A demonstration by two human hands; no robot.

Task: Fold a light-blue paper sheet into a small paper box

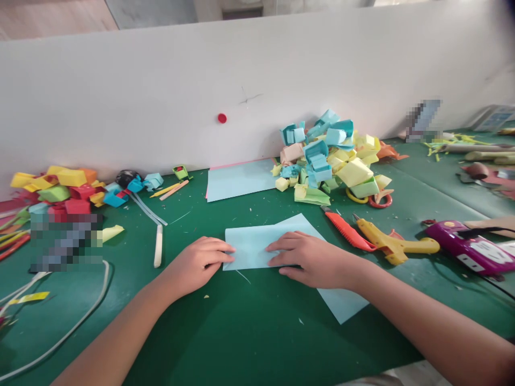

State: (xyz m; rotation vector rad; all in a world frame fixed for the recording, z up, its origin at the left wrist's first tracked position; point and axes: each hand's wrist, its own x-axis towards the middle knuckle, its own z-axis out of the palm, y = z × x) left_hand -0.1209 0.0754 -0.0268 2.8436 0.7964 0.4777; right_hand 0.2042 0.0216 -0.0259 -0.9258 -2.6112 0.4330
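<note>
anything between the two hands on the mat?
Head view: only the light blue paper sheet spans the gap between left hand and right hand; both press on it.

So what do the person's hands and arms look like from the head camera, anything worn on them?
Both are bare. The left hand and right hand show no gloves, rings or watch, and neither forearm has a sleeve, band or marking as far as the frame reaches. The fingernails look short and unpainted. No cables or straps are attached to either arm.

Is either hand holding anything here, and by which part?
Neither lifts anything. Both press the light blue paper sheet flat on the green table: left hand at its left edge, right hand on its middle.
</note>
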